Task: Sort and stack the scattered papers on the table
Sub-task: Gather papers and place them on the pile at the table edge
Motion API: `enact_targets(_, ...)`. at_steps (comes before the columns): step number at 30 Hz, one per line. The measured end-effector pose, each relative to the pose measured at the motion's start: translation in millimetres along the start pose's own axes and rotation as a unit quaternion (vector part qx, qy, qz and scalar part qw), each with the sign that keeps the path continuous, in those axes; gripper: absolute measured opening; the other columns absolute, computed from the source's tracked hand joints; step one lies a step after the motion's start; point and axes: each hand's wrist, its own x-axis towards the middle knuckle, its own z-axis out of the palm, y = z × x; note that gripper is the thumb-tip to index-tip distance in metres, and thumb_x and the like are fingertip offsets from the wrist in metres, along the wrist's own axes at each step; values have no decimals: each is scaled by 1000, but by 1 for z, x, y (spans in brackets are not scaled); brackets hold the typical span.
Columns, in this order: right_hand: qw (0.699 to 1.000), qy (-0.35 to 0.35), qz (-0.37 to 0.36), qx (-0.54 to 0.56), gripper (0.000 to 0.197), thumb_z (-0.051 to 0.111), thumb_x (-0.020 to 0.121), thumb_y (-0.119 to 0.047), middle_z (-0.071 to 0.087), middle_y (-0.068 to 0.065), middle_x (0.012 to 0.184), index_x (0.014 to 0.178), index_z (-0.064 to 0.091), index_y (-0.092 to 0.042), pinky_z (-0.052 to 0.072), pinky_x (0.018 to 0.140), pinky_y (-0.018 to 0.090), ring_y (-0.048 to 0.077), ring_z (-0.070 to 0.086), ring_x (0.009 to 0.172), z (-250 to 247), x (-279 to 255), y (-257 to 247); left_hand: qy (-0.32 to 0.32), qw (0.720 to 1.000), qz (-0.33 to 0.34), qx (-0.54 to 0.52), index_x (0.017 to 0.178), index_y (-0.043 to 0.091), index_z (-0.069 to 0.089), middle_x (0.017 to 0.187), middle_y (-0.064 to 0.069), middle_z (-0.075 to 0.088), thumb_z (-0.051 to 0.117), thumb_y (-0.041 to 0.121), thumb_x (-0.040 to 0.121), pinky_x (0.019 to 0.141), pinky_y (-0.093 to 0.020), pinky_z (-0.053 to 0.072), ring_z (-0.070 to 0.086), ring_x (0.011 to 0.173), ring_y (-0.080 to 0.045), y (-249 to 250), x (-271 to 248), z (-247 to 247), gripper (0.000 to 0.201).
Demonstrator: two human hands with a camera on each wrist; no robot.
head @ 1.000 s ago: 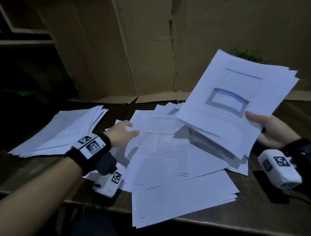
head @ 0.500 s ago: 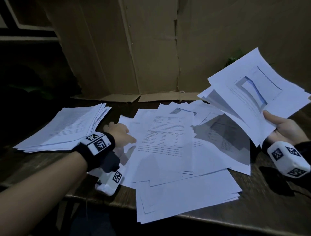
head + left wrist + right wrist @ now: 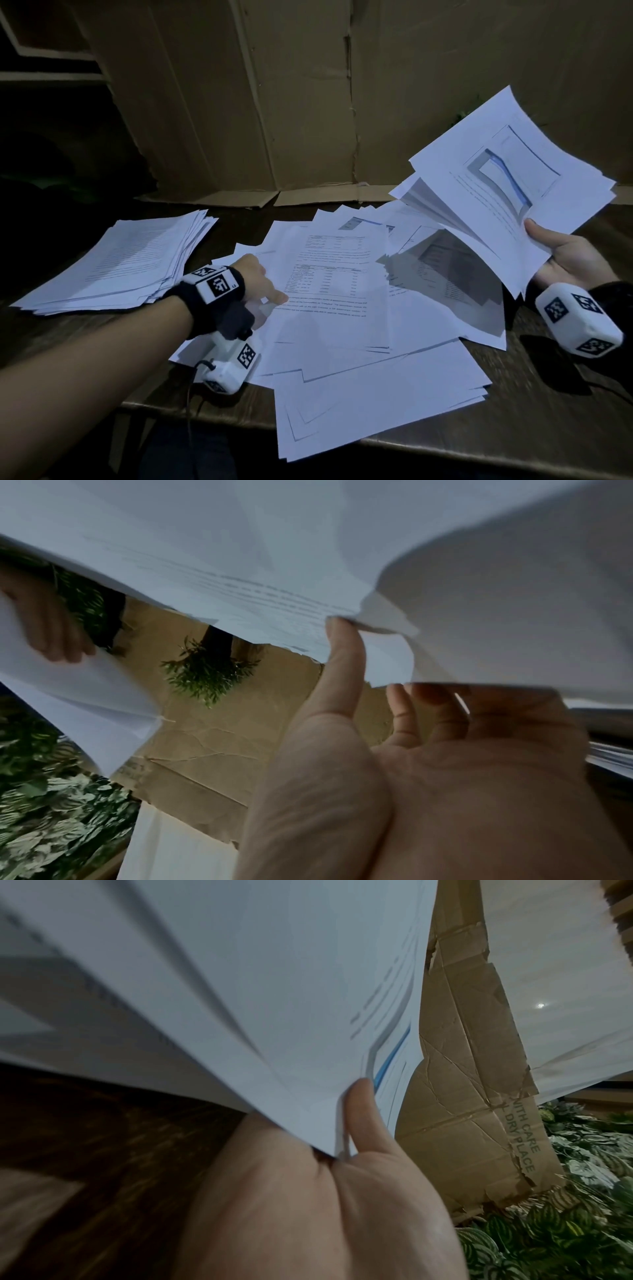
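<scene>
White printed papers (image 3: 342, 342) lie scattered over the middle of the dark wooden table (image 3: 548, 418). A rough stack of sheets (image 3: 126, 260) sits at the left. My left hand (image 3: 270, 287) is low on the scattered pile's left side, thumb on top of a printed sheet (image 3: 329, 274). In the left wrist view the left hand (image 3: 377, 656) pinches that sheet's (image 3: 240, 582) edge, with the fingers underneath it. My right hand (image 3: 548, 246) holds a fanned bundle of papers (image 3: 496, 192) raised above the table's right side. In the right wrist view its thumb (image 3: 359, 1104) lies on the bundle (image 3: 274, 988).
A cardboard wall (image 3: 274, 102) stands along the table's far edge. Green plants (image 3: 582, 1218) lie beyond it at the right. Some sheets overhang the table's front edge (image 3: 479, 448). Bare wood shows at the front right and behind the left stack.
My right hand has swung the bundle rightward and tilted it more upright. My left hand has dropped onto the pile and taken hold of the printed sheet's edge.
</scene>
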Motion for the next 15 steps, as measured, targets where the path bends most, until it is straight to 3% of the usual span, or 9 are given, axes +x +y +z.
enact_targets(2, 1000, 14, 8, 3, 30, 62, 90, -27, 69, 8, 127, 101, 79, -5, 59, 87, 36, 20, 69, 113, -1, 0, -1, 18, 1000, 19, -8, 115, 12, 48, 109, -5, 59, 86, 30, 73, 81, -34, 51, 59, 100, -24, -3, 0, 3, 60)
enact_targets(3, 1000, 16, 12, 1, 30, 64, 87, -27, 68, 8, 128, 103, 78, -5, 59, 88, 37, 20, 68, 113, -2, 1, -2, 22, 999, 32, -7, 103, 12, 51, 99, -3, 60, 84, 30, 75, 74, -31, 49, 59, 93, -22, -4, 0, 5, 46)
enact_targets(4, 1000, 13, 18, -4, 36, 71, 79, -26, 68, 9, 129, 108, 77, -6, 58, 88, 39, 21, 68, 114, -2, 1, -2, 26, 998, 49, -3, 93, 13, 54, 92, -3, 62, 82, 29, 78, 70, -29, 47, 60, 88, -22, -5, -1, 7, 36)
enact_targets(6, 1000, 7, 26, -7, 57, 78, 63, -28, 67, 9, 131, 116, 72, -7, 56, 92, 43, 21, 67, 116, -2, 0, -2, 33, 996, 79, -3, 90, 14, 62, 94, -2, 68, 80, 28, 80, 71, -29, 49, 63, 87, -22, -8, 0, 10, 24)
enact_targets(8, 1000, 5, 24, -14, 61, 79, 63, -29, 65, 9, 133, 119, 70, -7, 54, 94, 45, 21, 65, 119, -2, 0, -2, 50, 994, 95, -21, 94, 11, 69, 97, 0, 71, 79, 28, 79, 75, -31, 54, 67, 87, -20, -10, 1, 7, 25)
enact_targets(12, 999, 25, 20, -20, 40, 63, 88, -34, 65, 9, 133, 117, 72, -7, 53, 94, 45, 21, 65, 120, -1, 1, 0, 52, 994, 82, -57, 83, 5, 69, 85, -2, 67, 82, 30, 77, 72, -33, 49, 62, 76, -20, -12, 0, -8, 28)
enact_targets(15, 1000, 5, 14, -23, 39, 69, 79, -32, 68, 10, 127, 108, 77, -7, 59, 87, 42, 23, 68, 114, -2, 5, 2, 49, 993, 72, -75, 76, 20, 58, 81, 7, 60, 76, 25, 85, 84, -32, 48, 58, 88, -17, -10, -5, -15, 21)
